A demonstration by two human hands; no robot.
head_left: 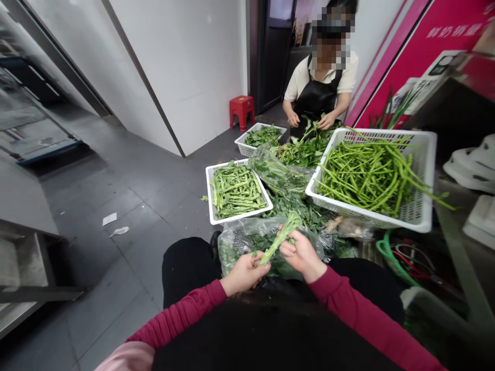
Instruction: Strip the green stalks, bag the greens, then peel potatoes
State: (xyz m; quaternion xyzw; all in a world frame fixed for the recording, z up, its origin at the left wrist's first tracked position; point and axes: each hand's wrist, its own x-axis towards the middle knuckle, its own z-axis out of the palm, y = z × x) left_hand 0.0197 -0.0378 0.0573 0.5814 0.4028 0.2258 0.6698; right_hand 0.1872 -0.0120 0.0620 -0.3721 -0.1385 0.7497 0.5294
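My left hand (246, 272) pinches the thick lower end of a pale green leafy vegetable stalk (276, 245), which slants up to the right. At its budded upper end, my right hand (300, 251) has its fingers closed on the leaves and stem. Below the stalk lies a clear plastic bag (235, 242) with leafy greens in it. Trimmed stalks of a similar look fill a white basket (212, 203) just beyond my left hand. A heap of loose dark leaves (296, 206) lies past my right hand.
A large white basket (427, 180) of long thin green stems stands at the right. A co-worker (323, 93) in a black apron handles greens opposite, near a smaller basket (244, 148) and a red stool (242, 111). Scissors (441, 281) rest in a green basket (386, 252).
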